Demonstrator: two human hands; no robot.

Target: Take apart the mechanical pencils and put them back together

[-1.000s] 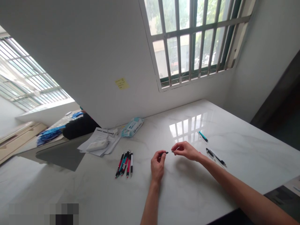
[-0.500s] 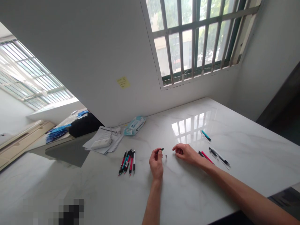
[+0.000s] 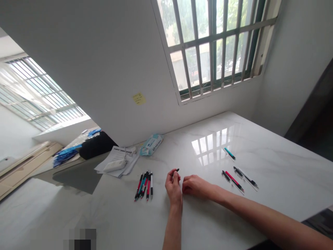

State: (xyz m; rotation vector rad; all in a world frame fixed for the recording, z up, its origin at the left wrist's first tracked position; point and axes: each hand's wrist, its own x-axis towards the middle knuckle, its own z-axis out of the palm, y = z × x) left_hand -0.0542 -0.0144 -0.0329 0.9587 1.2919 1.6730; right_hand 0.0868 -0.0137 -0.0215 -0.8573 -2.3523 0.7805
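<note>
My left hand (image 3: 172,187) pinches a small black pen part (image 3: 177,170) upright between thumb and fingers, above the white marble table (image 3: 208,225). My right hand (image 3: 195,186) lies curled on the marble, its fingertips almost touching my left hand. Nothing shows in its fingers, though they could hide something small. To the left stands no hand: a bundle of red, teal and black pens (image 3: 144,185) lies there. Loose pens (image 3: 233,180) lie to the right of my right hand.
A stack of papers (image 3: 117,162) with a white pouch (image 3: 114,165) and a blue-and-white wipes packet (image 3: 151,144) sit at the table's far edge. A teal pen (image 3: 230,153) lies further right. A barred window (image 3: 213,45) rises behind the table.
My right hand has moved left, closer to my left hand. The small tip standing on the table between my hands no longer shows. The camera view has shifted slightly.
</note>
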